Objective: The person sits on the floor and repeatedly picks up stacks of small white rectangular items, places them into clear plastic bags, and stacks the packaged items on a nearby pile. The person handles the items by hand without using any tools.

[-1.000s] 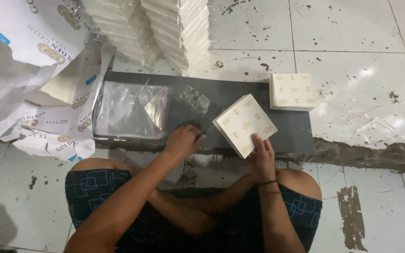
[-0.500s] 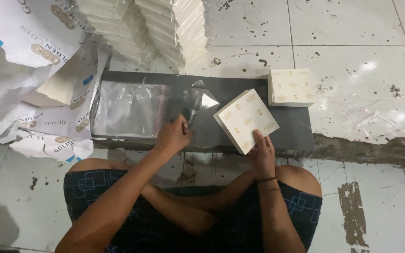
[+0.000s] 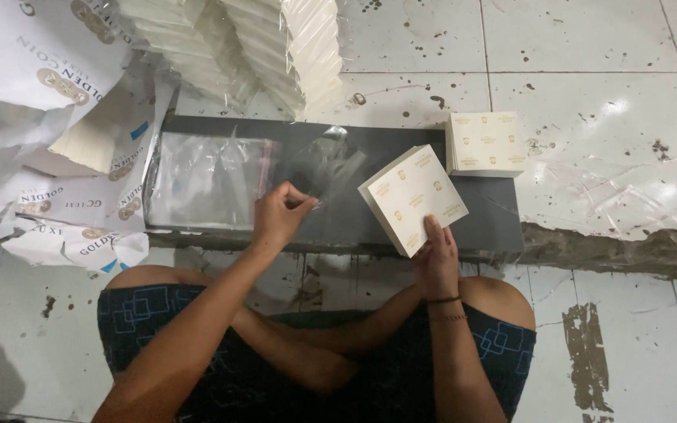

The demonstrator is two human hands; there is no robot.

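— While the left hand (image 3: 276,215) pinches a clear plastic sleeve (image 3: 327,160) by its near corner, what are the right fingers doing?

— The right hand (image 3: 436,254) is closed on the near corner of a cream stack of square printed napkins (image 3: 413,197), tilted up off the dark board (image 3: 495,215).

— Which way does the sleeve lie from the stack?

— Just to its left, near but apart, rising away from the left fingertips toward the far side. The left hand is the nearer one to it.

— And around them?

— A flat pile of clear sleeves (image 3: 205,180) lies left on the board, a second napkin stack (image 3: 483,142) at the far right, wrapped white bundles (image 3: 276,47) beyond, printed paper wrappers (image 3: 64,157) at far left.
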